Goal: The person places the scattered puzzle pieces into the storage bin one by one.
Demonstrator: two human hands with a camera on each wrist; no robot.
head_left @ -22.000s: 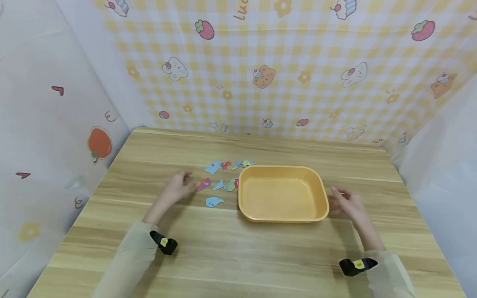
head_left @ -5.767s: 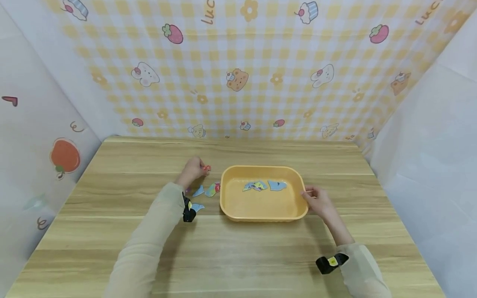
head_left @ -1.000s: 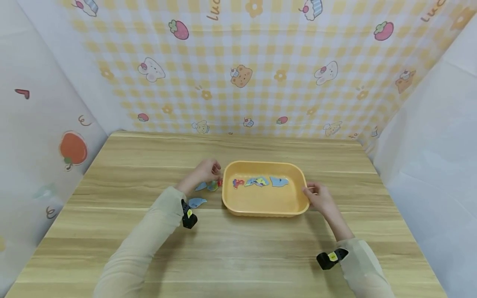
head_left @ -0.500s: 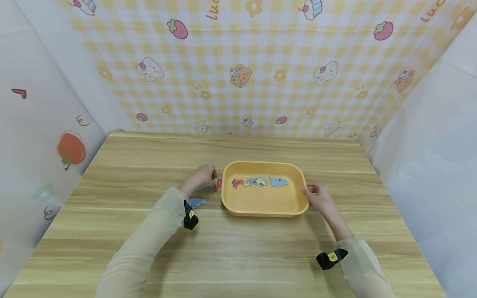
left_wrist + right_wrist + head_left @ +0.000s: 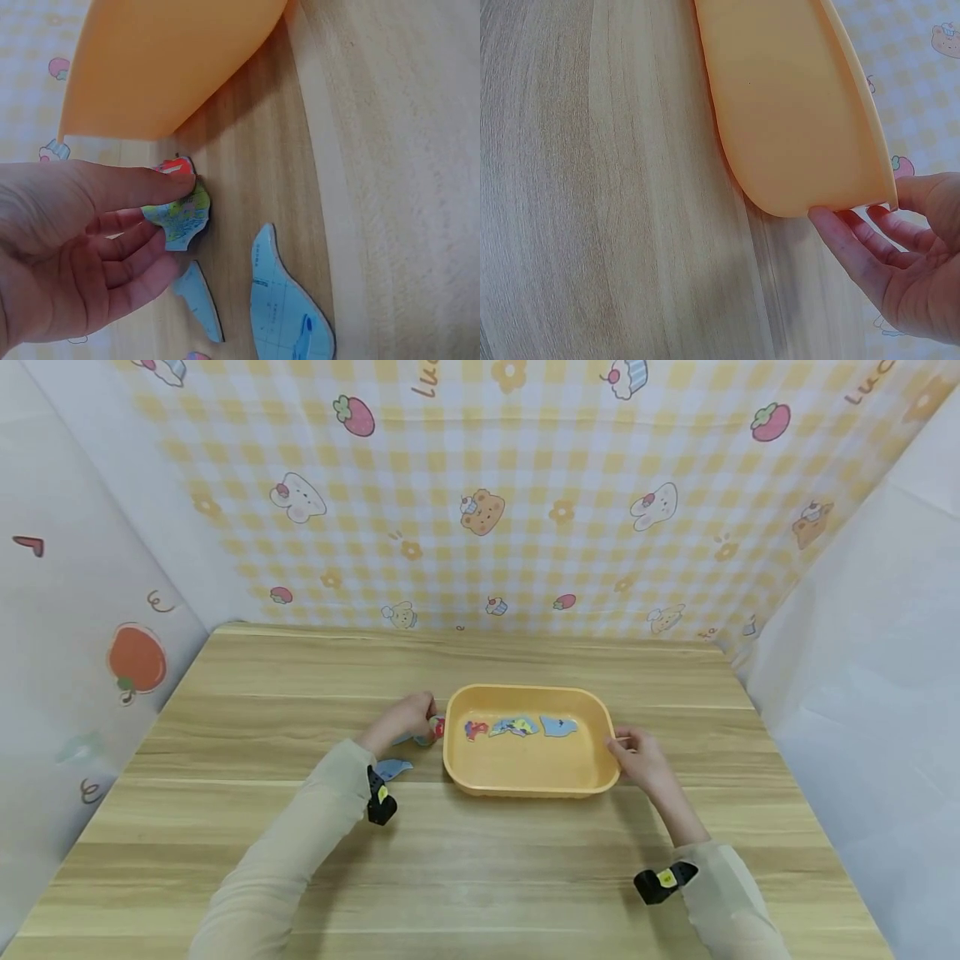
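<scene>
My left hand (image 5: 405,717) is at the tray's left side, pinching a red and green map puzzle piece (image 5: 187,214) between thumb and fingers. A small blue piece (image 5: 199,304) and a larger blue piece (image 5: 289,311) lie on the table beside that hand. Inside the yellow plastic tray (image 5: 525,768) three pieces lie in a row: a red one (image 5: 476,729), a blue and yellow one (image 5: 515,727) and a blue one (image 5: 558,727). My right hand (image 5: 922,262) grips the tray's right end, thumb and fingers at its rim and outer wall.
The wooden table (image 5: 480,868) meets a yellow checked cloth wall (image 5: 555,460) at the back. White cloth hangs at both sides. A bit of a pink piece (image 5: 197,356) shows at the bottom of the left wrist view.
Over the last second my left hand came down onto the red and green piece and pinched it. Since the earliest frame, three pieces have moved from table to tray; my right hand has taken the tray.
</scene>
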